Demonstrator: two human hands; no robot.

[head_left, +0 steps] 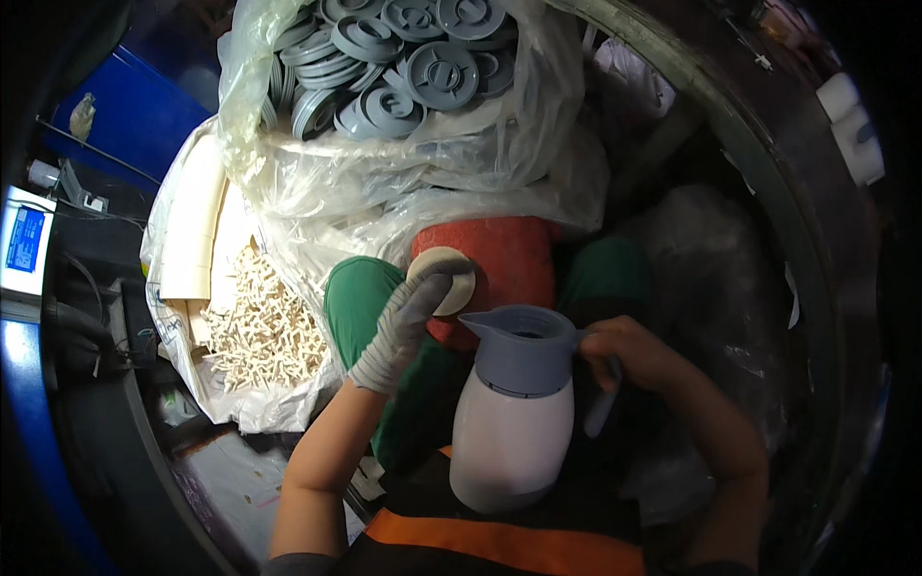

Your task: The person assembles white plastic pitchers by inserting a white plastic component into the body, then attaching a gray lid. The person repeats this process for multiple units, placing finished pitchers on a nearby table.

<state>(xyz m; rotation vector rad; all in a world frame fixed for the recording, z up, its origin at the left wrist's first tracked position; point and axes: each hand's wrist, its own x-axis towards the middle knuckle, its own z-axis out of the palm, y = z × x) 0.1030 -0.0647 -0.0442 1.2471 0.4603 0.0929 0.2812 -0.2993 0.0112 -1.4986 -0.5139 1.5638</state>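
Observation:
A white-bodied jug (pixel 509 437) with a grey spout and collar stands upright against my lap. Its round top opening shows, dark inside. My bare right hand (pixel 624 350) is closed round the grey handle on the jug's right side. Beyond the spout, to the left, my left hand (pixel 399 324) in a pale glove grips a round cream disc (pixel 444 257). The disc is tilted and held apart from the jug. Part of its face is hidden by the gloved fingers.
Grey round lids (pixel 442 77) fill a clear plastic bag at the far side. Small cream plastic pieces (pixel 264 331) lie heaped in a white sack on the left. Between my knees is a red rounded object (pixel 509 254). A device with a blue screen (pixel 25 238) stands far left.

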